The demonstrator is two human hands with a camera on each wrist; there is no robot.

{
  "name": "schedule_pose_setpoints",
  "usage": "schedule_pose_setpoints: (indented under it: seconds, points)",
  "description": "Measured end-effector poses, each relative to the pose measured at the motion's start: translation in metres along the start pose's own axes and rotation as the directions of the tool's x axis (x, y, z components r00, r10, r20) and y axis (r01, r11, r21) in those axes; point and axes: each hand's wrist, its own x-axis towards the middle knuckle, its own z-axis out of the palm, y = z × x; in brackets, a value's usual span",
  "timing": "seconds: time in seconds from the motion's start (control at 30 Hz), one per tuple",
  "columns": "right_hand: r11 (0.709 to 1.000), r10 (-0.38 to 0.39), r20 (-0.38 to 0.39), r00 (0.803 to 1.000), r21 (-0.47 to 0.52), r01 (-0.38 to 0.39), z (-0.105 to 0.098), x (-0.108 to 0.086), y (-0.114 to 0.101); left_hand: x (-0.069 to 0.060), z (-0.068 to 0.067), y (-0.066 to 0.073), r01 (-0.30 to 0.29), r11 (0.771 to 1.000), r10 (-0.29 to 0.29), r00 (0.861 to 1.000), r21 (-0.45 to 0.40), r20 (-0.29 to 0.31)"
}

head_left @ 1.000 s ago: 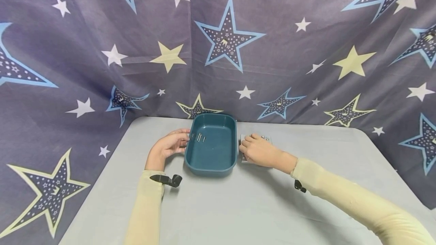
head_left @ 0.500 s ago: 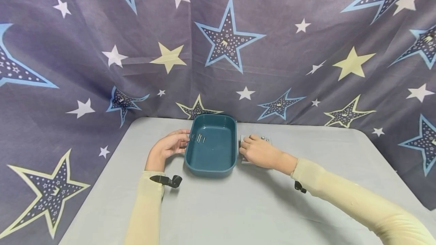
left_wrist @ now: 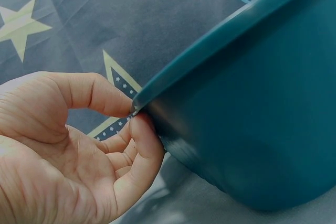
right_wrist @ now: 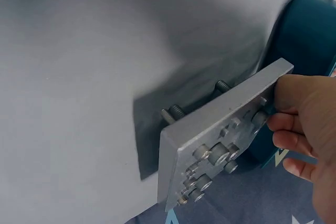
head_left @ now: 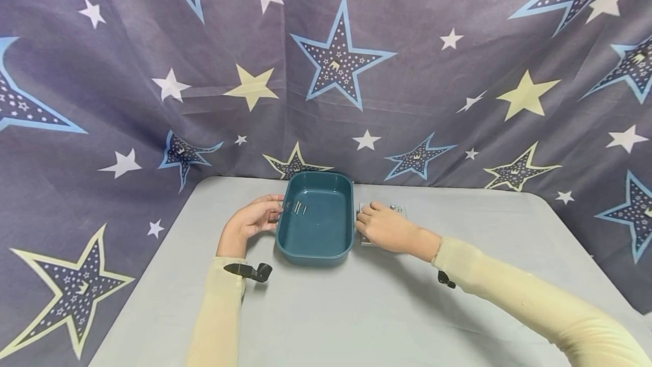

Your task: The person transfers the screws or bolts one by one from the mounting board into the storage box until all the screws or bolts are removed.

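Observation:
In the head view my left hand holds the left side of a teal plastic tray. The left wrist view shows its thumb and index finger pinching the tray's rim. Several slim metal screws lie inside, near that side. To the right of the tray, my right hand covers much of a silver metal plate. Socket-head bolts of various sizes stand in it, and threaded ends stick out beneath. Curled right fingers pinch at a bolt by one end; the fingertips' contact is partly hidden.
A pale grey cloth covers the table. Behind it hangs a dark curtain with a star print. The tray stands close to the curtain at the table's back edge. Each sleeve carries a black wrist mount.
My right hand has shifted very slightly left over the plate, with small finger movement. My left hand and the tray stay where they were.

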Motion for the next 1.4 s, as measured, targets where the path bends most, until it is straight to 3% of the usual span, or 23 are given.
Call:
schedule_pose_setpoints:
  seconds: [0.2,0.67,1.1,1.4]
  points:
    - [1.0,0.01,0.007,1.0,0.007,-0.01,-0.002,0.0007,-0.0004,0.0001,-0.0003,0.0001,0.001,1.0,-0.001,1.0,-0.005,-0.001]
    - [0.994,-0.005,-0.044,0.999,-0.106,0.0,-0.0024,-0.0034,-0.0047,-0.0012,-0.0005,-0.0014,0.009,1.0,-0.009,1.0,-0.009,-0.019]
    - [0.987,-0.059,-0.037,0.998,-0.149,0.053,-0.004,-0.0056,-0.0014,-0.0021,0.0009,0.0031,0.005,1.0,-0.005,1.0,-0.006,-0.017]
    - [0.99,-0.042,-0.004,0.999,-0.135,0.041,-0.0049,-0.0066,-0.002,-0.0016,0.0009,0.001,0.003,1.0,-0.003,1.0,0.002,-0.018]
